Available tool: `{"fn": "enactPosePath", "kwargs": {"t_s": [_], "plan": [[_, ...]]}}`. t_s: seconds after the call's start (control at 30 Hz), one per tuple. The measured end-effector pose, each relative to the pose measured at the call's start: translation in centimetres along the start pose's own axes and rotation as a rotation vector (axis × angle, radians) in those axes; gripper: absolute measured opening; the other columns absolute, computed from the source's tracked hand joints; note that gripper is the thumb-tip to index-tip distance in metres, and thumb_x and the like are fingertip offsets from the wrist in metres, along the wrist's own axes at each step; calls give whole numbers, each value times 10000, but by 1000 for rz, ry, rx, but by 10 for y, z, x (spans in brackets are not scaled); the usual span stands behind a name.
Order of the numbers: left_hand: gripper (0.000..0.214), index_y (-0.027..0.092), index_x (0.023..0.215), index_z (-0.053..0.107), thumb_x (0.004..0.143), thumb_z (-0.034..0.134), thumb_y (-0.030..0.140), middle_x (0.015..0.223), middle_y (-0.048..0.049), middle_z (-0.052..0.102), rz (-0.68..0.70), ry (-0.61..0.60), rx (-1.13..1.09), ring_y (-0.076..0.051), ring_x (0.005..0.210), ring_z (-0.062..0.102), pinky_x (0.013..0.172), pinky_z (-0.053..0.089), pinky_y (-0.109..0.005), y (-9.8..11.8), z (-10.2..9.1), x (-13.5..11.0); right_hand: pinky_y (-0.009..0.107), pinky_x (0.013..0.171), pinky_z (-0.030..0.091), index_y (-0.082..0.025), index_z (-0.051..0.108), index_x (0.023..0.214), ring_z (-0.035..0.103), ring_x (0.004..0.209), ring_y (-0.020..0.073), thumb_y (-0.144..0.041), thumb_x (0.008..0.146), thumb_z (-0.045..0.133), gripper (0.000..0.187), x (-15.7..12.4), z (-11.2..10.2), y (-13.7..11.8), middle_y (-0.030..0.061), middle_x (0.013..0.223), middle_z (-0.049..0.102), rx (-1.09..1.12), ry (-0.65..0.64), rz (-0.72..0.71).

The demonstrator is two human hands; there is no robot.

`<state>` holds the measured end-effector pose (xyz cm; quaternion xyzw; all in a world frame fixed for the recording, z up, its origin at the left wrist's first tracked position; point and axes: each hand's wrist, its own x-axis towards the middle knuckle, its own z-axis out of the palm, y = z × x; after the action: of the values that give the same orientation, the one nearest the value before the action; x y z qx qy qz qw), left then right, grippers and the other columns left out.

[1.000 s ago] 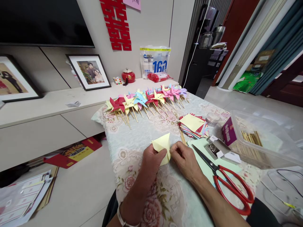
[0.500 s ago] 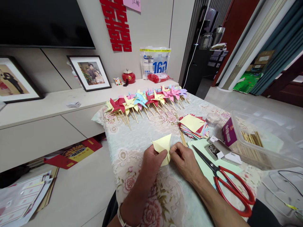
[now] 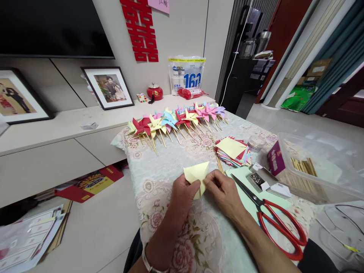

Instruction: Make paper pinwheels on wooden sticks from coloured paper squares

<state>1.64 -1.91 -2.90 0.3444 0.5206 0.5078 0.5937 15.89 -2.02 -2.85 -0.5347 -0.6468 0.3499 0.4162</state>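
A pale yellow paper square point(image 3: 196, 172), with some of its edges bent in, is held above the flowered tablecloth. My left hand point(image 3: 183, 191) grips it from the left, thumb pressed over its middle. On the right side my right hand point(image 3: 222, 189) pinches the paper's edge between thumb and curled fingers. Whether anything small sits in that pinch is hidden. Right of my hands lie open-bladed scissors point(image 3: 260, 206) with red handles, resting on light green paper point(image 3: 240, 180). A small white box point(image 3: 263, 182) of metal pins stands beside them.
Finished paper pinwheels point(image 3: 170, 120) on sticks lie in a row at the table's far side. A stack of coloured paper squares point(image 3: 233, 149) stands near a round clear container point(image 3: 256, 143). At right, a clear plastic bin point(image 3: 309, 189) holds wooden sticks point(image 3: 304, 167).
The paper's top right corner has shifted a little to the right, and its lower edge now looks more curved. My right hand has moved slightly right with its pinch.
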Motion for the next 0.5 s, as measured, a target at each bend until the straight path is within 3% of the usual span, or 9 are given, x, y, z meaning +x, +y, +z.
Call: {"fn": "enactPosePath", "kwargs": {"t_s": [0.1,0.17,0.23,0.37,0.5], "plan": [[314,105,895,714,622,720,260,720,-35,727,-19,-70,-40,-162,628,607,582,460,-243,3,-4,-1,277,616,391,-196,629,883,508,639,147,-394,861,631,200,4,-6,6,-17,700,580,168,148,54],[331,101,917,721,626,722,259,728,-43,732,-47,-141,-47,-169,629,618,597,464,-251,3,-8,0,302,714,434,-193,647,1045,581,790,182,-399,819,684,307,8,-10,9,30,875,653,344,227,105],[343,97,937,728,631,716,253,748,-51,738,-82,-252,-33,-173,636,628,623,471,-259,6,-14,1,321,778,446,-194,634,1171,605,912,210,-397,781,730,450,11,-13,11,66,1025,674,519,224,154],[343,98,937,743,624,697,229,752,-50,730,-154,-449,114,-171,641,622,616,449,-248,18,-27,4,339,815,450,-191,593,1296,630,937,225,-392,773,761,585,11,-19,8,74,1023,714,720,19,214],[337,112,905,750,593,656,195,700,-22,693,-194,-554,293,-156,610,583,571,406,-231,37,-32,6,310,768,450,-177,575,1343,640,813,189,-360,782,763,620,6,-23,2,26,875,720,703,-201,240]]}}
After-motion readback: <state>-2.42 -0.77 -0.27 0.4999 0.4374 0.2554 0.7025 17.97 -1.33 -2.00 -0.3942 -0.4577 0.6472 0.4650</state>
